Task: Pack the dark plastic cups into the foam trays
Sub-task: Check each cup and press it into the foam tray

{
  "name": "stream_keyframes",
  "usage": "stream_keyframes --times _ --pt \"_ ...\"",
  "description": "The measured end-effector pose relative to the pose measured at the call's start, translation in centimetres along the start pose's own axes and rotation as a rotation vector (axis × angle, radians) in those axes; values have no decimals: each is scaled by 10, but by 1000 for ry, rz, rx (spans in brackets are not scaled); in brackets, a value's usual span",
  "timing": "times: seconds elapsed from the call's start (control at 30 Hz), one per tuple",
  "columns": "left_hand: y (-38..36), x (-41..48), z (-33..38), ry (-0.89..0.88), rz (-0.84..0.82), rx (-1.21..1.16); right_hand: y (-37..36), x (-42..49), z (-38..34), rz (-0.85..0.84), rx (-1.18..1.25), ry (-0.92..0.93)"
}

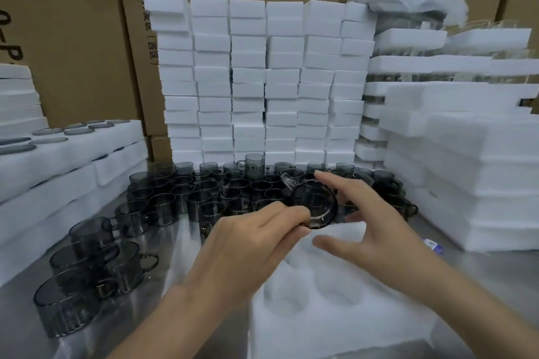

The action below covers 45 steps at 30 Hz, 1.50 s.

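Dark cup: smoky, see-through, with a small side handle, held tilted above the foam tray on the bench. The left hand pinches its rim. The right hand is beside it, fingers spread. Probably light, stiff and slippery, so best gripped at the rim or handle.

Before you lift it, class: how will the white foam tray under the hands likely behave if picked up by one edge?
Probably very light: the foam tray looks airy, like the stacked foam blocks behind. Likely to sag, since its round recesses thin it. Its fuzzy surface should grip rather than slip.
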<state>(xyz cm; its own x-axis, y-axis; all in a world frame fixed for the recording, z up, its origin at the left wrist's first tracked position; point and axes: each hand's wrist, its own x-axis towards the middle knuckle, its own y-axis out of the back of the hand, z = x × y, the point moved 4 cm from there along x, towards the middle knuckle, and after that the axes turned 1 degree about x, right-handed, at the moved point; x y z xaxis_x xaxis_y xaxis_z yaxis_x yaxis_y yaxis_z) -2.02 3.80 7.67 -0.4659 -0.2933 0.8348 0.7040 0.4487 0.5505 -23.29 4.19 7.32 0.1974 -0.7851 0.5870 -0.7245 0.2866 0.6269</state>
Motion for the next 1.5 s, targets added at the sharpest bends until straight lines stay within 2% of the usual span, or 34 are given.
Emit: stream_keyframes --times 0.1,0.2,0.37,0.8,0.93,1.03,1.13,1.37,1.5 --pt "2 1 7 -46 2 14 0 -2 -9 89 29 79" --pt "1 0 8 16 10 -68 4 -3 -15 154 -28 121" --pt "1 -2 4 290 91 -359 3 -3 -18 168 -26 138" --pt "-16 -10 -8 450 148 -526 0 -4 -19 158 -45 92" --pt "-13 -11 -6 388 152 -451 -6 -6 -24 8 211 -39" --pt "-12 -10 -4 313 96 -449 -13 -4 -24 -102 509 -201" --pt "-15 -11 -5 329 104 -424 -20 -1 -22 -174 729 -372" --pt "-19 -12 -8 410 187 -426 -24 -1 -18 -210 774 -453" --pt "-22 -14 -14 492 224 -462 -25 0 -17 -145 755 -472"
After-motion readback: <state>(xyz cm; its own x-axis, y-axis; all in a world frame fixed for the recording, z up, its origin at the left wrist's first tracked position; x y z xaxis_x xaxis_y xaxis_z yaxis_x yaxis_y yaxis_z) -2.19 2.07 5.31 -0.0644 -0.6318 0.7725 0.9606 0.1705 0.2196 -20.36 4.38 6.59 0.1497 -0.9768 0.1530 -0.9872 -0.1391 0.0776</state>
